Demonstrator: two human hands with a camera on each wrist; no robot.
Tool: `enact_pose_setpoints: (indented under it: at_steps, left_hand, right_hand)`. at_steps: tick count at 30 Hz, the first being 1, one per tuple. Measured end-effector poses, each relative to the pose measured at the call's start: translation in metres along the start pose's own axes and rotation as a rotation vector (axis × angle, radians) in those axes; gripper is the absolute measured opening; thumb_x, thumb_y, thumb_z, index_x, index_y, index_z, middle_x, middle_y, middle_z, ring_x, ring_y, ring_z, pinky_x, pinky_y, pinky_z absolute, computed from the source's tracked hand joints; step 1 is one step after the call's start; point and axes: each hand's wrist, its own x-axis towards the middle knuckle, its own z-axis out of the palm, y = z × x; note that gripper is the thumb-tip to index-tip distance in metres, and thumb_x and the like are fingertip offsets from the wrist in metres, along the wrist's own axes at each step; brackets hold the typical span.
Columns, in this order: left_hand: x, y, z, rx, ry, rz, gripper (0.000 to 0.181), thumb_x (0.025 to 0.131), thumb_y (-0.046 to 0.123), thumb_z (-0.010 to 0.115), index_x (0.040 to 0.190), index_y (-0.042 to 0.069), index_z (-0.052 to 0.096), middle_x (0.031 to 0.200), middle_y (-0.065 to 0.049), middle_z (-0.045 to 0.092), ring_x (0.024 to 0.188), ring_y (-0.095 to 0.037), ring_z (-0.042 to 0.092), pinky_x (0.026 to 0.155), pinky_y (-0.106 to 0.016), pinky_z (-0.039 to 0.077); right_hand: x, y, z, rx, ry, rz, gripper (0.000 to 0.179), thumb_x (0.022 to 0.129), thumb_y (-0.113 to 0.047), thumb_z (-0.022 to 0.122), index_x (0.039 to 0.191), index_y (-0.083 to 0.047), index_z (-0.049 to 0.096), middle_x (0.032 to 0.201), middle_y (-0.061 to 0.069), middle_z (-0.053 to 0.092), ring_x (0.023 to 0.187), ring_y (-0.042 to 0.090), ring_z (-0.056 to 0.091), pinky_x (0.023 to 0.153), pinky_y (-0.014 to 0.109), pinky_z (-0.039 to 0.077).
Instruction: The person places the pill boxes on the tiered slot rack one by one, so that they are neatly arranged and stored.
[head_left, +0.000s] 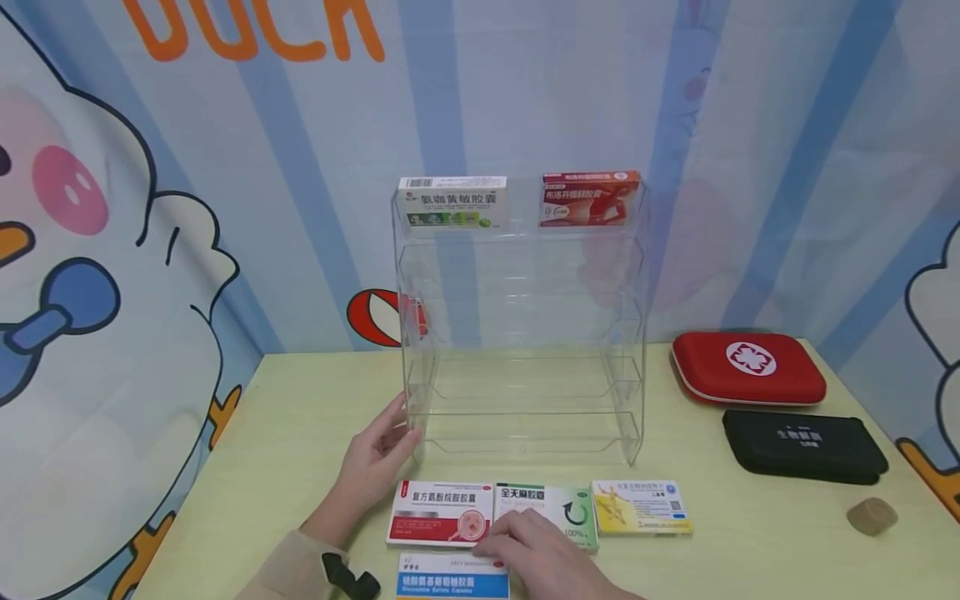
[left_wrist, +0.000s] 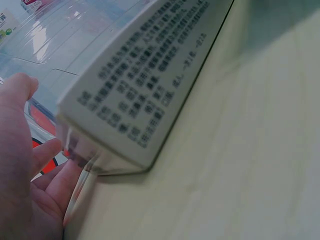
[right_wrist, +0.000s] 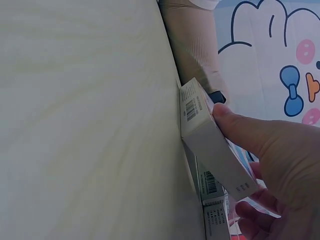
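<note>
My left hand [head_left: 375, 454] touches the lower left side of a clear tiered display rack [head_left: 517, 427], thumb at its front edge, fingers loosely bent. In the right wrist view, my right hand [right_wrist: 285, 165] pinches a blue-and-white medicine box [right_wrist: 215, 145] between thumb and fingers; the box is tilted against the boxes beyond it. From the head view, that hand partly covers a green-and-white medicine box [head_left: 581, 521]. Left of it lies a red-and-white medicine box [head_left: 442, 512], and on its right a yellow-and-white medicine box [head_left: 641, 507].
On the rack's top tier stand a white-and-green box [head_left: 452, 204] at left and a red box [head_left: 588, 200] at right. A red zip case [head_left: 720, 375], a black pouch [head_left: 802, 446] and a small brown stub [head_left: 872, 517] lie at the table's right. A printed curtain [head_left: 525, 100] hangs behind.
</note>
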Motion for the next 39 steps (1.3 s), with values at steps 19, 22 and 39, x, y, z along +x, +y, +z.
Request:
enact_pose_setpoints:
  at_steps: [19, 22, 39]
  left_hand:
    - [0.0, -0.001, 0.0, 0.004, 0.001, -0.022, 0.068, 0.109, 0.029, 0.07, 0.171, 0.032, 0.042, 0.157, -0.011, 0.066, 0.141, -0.034, 0.069, 0.115, -0.042, 0.059]
    - [0.0, -0.001, 0.0, 0.005, 0.0, -0.028, 0.068, 0.11, 0.03, 0.07, 0.171, 0.034, 0.041, 0.158, -0.011, 0.066, 0.142, -0.035, 0.068, 0.116, -0.049, 0.058]
    - [-0.001, 0.004, -0.002, -0.013, -0.004, -0.029, 0.068, 0.11, 0.029, 0.07, 0.171, 0.034, 0.041, 0.158, -0.011, 0.065, 0.141, -0.035, 0.068, 0.116, -0.047, 0.059]
  right_hand:
    - [0.003, 0.004, -0.008, 0.398, -0.062, -0.02, 0.036, 0.106, -0.042, 0.074, 0.139, -0.027, 0.073, 0.137, -0.008, 0.071, 0.11, -0.006, 0.063, 0.094, 0.014, 0.061]
    - [0.004, 0.004, -0.012, 0.408, -0.027, -0.015, 0.034, 0.105, -0.039, 0.076, 0.137, -0.029, 0.074, 0.136, -0.01, 0.072, 0.109, -0.005, 0.064, 0.094, 0.013, 0.06]
    - [0.017, 0.005, -0.048, 0.159, 0.516, -0.253, 0.032, 0.092, -0.007, 0.088, 0.122, -0.014, 0.077, 0.126, 0.004, 0.077, 0.104, 0.013, 0.077, 0.079, 0.019, 0.067]
